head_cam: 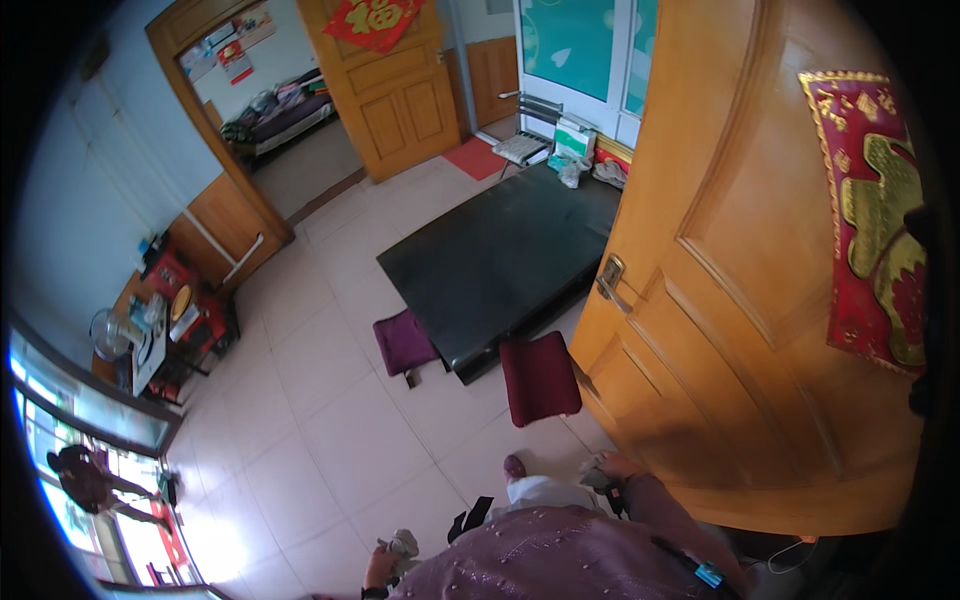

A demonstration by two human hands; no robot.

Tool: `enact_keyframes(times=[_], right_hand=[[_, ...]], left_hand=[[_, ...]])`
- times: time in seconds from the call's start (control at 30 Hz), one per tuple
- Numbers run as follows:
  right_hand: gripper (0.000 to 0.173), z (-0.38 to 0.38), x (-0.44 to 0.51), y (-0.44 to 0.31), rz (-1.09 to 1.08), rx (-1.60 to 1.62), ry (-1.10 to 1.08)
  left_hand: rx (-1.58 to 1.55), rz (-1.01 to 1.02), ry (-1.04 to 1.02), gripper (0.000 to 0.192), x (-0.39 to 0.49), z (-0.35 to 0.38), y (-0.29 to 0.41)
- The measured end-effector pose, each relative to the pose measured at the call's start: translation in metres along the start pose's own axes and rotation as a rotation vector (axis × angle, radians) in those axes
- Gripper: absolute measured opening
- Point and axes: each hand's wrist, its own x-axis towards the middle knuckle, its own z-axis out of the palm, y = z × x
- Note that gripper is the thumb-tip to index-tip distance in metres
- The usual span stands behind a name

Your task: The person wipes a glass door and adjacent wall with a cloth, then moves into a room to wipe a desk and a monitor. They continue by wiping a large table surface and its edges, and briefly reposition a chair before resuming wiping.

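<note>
At the bottom of the view, my left hand (381, 567) holds a crumpled pale grey cloth-like item (403, 543). My right hand (619, 466) grips a similar grey cloth-like item (594, 474), close to the lower part of an open wooden door (697, 390). Whether these are rags or gloves is too small to tell. A dark strap circles each wrist. Before me stands a low table with a glossy black top (502, 247). Two stools, one with a dark red seat (540, 379) and one with a purple seat (405, 343), stand at its near end.
Metal handle (613, 285) projects from the door. Beyond the table are a folding chair (529, 135) and plastic bags (571, 161). At left, a fan (112, 334) stands by a cluttered small table (154, 356). A person (86, 480) is at the glazed doorway. A bed (285, 124) shows through another doorway.
</note>
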Motion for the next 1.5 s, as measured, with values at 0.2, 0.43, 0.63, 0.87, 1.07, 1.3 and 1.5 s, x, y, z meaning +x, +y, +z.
enact_keyframes(times=[0.2,0.43,0.63,0.87,1.07,1.3,1.5], right_hand=[[0.034,-0.061,0.11,-0.173,-0.243,-0.143,0.026],[0.046,-0.051,0.196,-0.244,-0.038,-0.137,0.097],[0.042,-0.007,0.175,-0.245,0.186,-0.095,0.041],[0.043,-0.001,0.166,-0.332,0.357,0.067,0.229],[0.051,-0.1,0.219,-0.374,0.336,-0.06,0.389],[0.045,-0.118,0.279,-0.295,0.288,-0.181,0.315],[0.038,-0.041,0.288,-0.281,0.268,0.272,0.6]], left_hand=[[-0.235,0.032,0.023,0.034,0.021,-0.021,0.075],[-0.112,-0.06,0.057,0.023,0.097,-0.078,0.105],[0.017,-0.001,0.077,0.023,0.222,-0.203,0.137],[0.286,0.015,-0.022,0.032,0.31,-0.285,0.305],[0.457,0.088,-0.052,0.027,0.378,-0.256,0.414],[0.322,0.242,-0.32,0.042,0.346,-0.164,0.505],[0.377,0.139,-0.273,0.037,0.349,-0.188,0.545]])
